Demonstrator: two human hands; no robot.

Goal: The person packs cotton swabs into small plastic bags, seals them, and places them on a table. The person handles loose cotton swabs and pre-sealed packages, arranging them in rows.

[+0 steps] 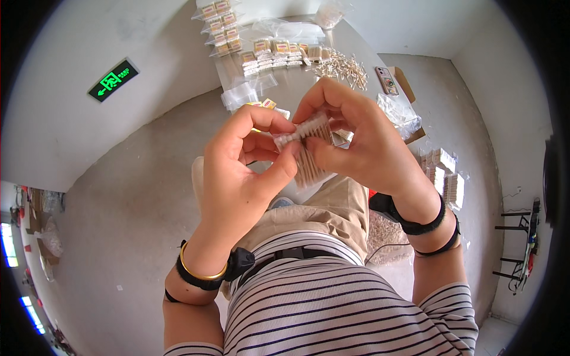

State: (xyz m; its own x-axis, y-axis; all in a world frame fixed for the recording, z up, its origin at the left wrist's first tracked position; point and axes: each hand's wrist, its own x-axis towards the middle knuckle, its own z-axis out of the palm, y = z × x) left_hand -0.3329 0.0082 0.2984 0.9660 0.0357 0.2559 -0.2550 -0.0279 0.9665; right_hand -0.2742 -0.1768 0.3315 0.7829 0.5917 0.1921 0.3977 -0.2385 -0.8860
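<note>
A bundle of cotton swabs [310,163] with wooden sticks and white tips, seemingly in a clear plastic bag, is held up over my lap. It tilts slightly, with a row of white tips toward its upper end. My left hand [240,157] pinches the upper left corner between thumb and fingers. On the other side, my right hand [362,139] has its thumb on the front of the sticks and its fingers behind the upper right edge. The fingertips behind the bundle are partly hidden. Just beyond my hands, small yellow cards [268,104] lie on the table.
The grey table [297,80] carries rows of packed swabs [279,52], a taller stack of bagged packs [224,28], a loose swab heap [344,68], flat clear bags [240,95] and a phone [386,80]. White-tipped bundles [442,175] are stacked at right. Many swabs [389,237] lie beside my leg.
</note>
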